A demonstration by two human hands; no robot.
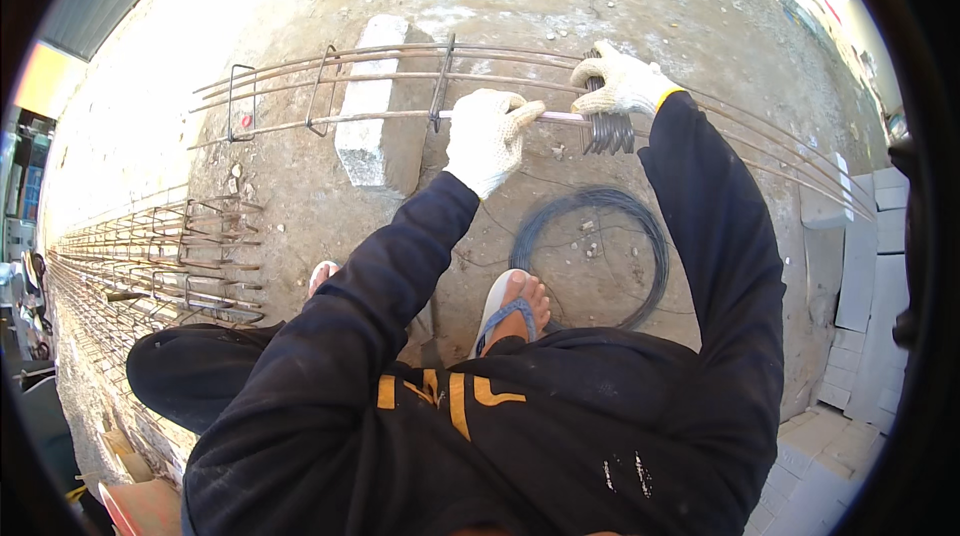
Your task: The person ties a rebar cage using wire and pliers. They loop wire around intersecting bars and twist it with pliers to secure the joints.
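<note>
My left hand (pixel 487 138), in a white knit glove, is closed around the nearest of several long rebars (pixel 390 115). That bar looks paler on both sides of the glove. My right hand (pixel 619 82), gloved too, grips a tight bundle of steel stirrups (pixel 611 132) that hang around the rebars. Left of my hands, a dark stirrup (pixel 442 82) stands across the bars. Two more stirrups, a middle one (pixel 322 91) and an outer one (pixel 241 102), sit spaced toward the left ends.
A pale concrete block (pixel 367 100) lies under the rebars at left, and another block (pixel 825 191) at right. A coil of thin wire (pixel 660 251) rests by my sandalled foot (pixel 514 307). Assembled rebar cages (pixel 172 258) lie left. Grey blocks (pixel 862 288) are stacked right.
</note>
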